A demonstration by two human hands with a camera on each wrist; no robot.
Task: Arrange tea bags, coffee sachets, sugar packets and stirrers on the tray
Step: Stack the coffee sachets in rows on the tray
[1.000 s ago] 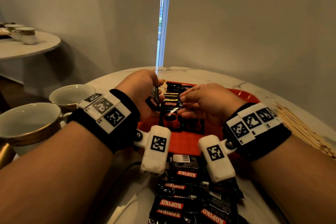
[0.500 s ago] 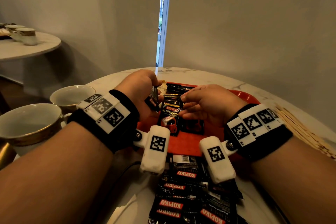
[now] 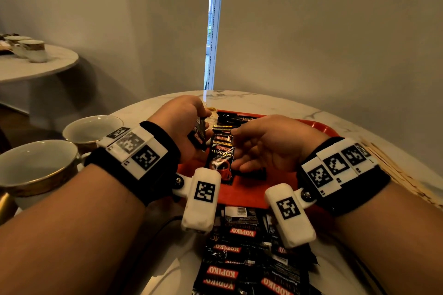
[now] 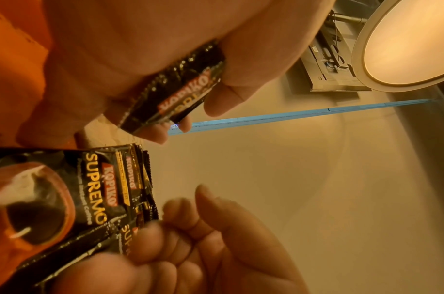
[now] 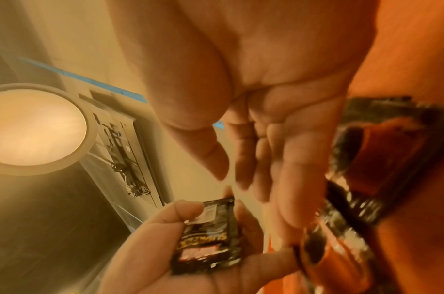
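Note:
A red tray (image 3: pixel 242 195) lies on the marble table, with black Kopiko coffee sachets (image 3: pixel 221 153) overlapping in a row along its left side. My left hand (image 3: pixel 200 133) hovers over the tray's left edge and grips a few more sachets (image 4: pixel 180 93) between thumb and fingers. My right hand (image 3: pixel 239 148) hangs just right of the row with loose, empty fingers (image 5: pixel 281 159); its lower fingertips are close to the top sachet. A loose pile of sachets (image 3: pixel 251 258) lies on the table in front of the tray. Wooden stirrers (image 3: pixel 398 172) lie at the right.
Two gold-rimmed cups (image 3: pixel 36 167) (image 3: pixel 92 129) stand close to my left forearm. A pale packet (image 3: pixel 212 112) shows at the tray's far left corner. A second round table (image 3: pixel 38 67) with cups stands farther left. The wall is just behind the table.
My right hand laid a sachet on the front of the row on the tray, let go and spread its fingers. My left hand kept its sachets and barely moved.

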